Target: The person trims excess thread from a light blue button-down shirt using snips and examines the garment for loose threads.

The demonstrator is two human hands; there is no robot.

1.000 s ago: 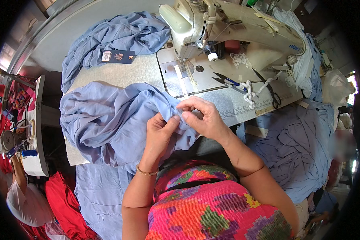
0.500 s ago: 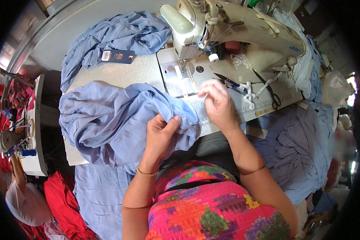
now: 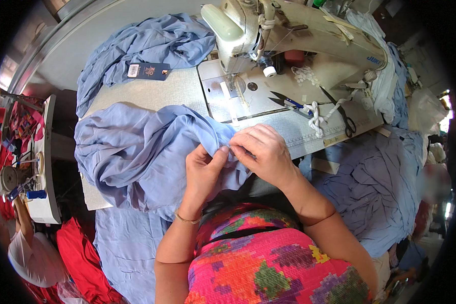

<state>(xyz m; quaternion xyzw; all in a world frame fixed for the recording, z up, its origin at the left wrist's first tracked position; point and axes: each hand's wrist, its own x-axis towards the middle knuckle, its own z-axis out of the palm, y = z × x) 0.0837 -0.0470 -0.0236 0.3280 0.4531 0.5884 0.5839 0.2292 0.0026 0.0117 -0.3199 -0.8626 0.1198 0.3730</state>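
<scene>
The left hand (image 3: 202, 167) has its grip pinched on an edge of the blue cloth (image 3: 137, 142), probably to steady that spot. The right hand (image 3: 263, 154) has its fingertips drawn together just beside; whether they grasp cloth or thread, I cannot tell. The cloth lies bunched on the table (image 3: 172, 91), left of the 2 hands, likely so its weight is carried. Scissors (image 3: 348, 124) rest to the right, seemingly for easy reach.

Your left grip (image 3: 202, 167): thumb pressed down in pinch. Your right grip (image 3: 266, 153): fingers bent, tips just beside left thumb; pinch closure unclear. Your forearms (image 3: 309, 199): angled inward, elbows bent.
</scene>
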